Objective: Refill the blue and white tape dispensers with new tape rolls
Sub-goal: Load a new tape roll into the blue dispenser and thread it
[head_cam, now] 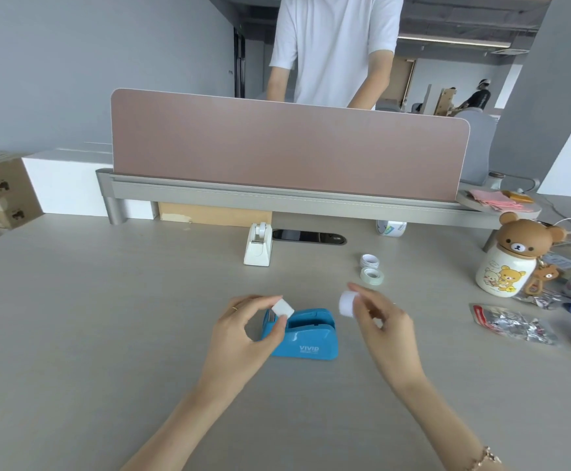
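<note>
Left hand (239,329) fingers (270,302) are pinching a small white plastic block (283,308), probably half the spool core, right above the glossy blue plastic tape dispenser (306,334) on the pale wood-grain bench (107,317). Right hand (384,321) fingers pinch a short white cylinder (346,303), likely the other half, held apart so a roll can slip on. Two clear tape rolls (371,270) wait just beyond the right fingertips, with the white plastic tape dispenser (258,245) farther back.

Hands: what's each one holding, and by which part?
Left hand pinches a small white piece at its edge; right hand grips a small white roll-like part by one end. Exact identity unclear.
</note>
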Available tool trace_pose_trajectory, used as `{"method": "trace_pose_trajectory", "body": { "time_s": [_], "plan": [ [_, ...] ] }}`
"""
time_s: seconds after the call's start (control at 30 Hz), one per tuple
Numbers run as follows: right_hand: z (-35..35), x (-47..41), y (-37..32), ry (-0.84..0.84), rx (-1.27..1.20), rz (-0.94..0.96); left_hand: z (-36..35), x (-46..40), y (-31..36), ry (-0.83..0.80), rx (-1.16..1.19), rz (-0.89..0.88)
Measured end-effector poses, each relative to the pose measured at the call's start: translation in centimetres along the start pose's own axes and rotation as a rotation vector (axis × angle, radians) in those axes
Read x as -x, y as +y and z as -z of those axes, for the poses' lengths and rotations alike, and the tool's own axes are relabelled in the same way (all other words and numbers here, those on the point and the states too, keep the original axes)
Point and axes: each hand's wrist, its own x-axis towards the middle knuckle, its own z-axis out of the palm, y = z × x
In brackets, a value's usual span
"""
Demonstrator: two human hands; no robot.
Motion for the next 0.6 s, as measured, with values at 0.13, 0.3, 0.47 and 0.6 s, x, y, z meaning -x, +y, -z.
{"method": "trace_pose_trajectory", "body": {
  "time_s": [0.13,0.3,0.47,0.6],
  "plan": [
    [2.4,-2.1,3.2,0.099,0.197,-0.103,-0.1,-1.5,-0.9,-0.014,0.050,0.065],
    [4.3,-4.0,6.3,0.123,0.217,-0.265,0.3,-3.8,-2.9,0.032,0.261,0.236],
    [5.1,-7.5,7.9,0.127,0.325,-0.347,0.9,-5.5,-4.4,0.169,0.363,0.333],
    [5.3,-10.2,9.1,0.157,0.397,-0.417,0.6,-5.7,-4.9,0.101,0.369,0.388]
  ]
}}
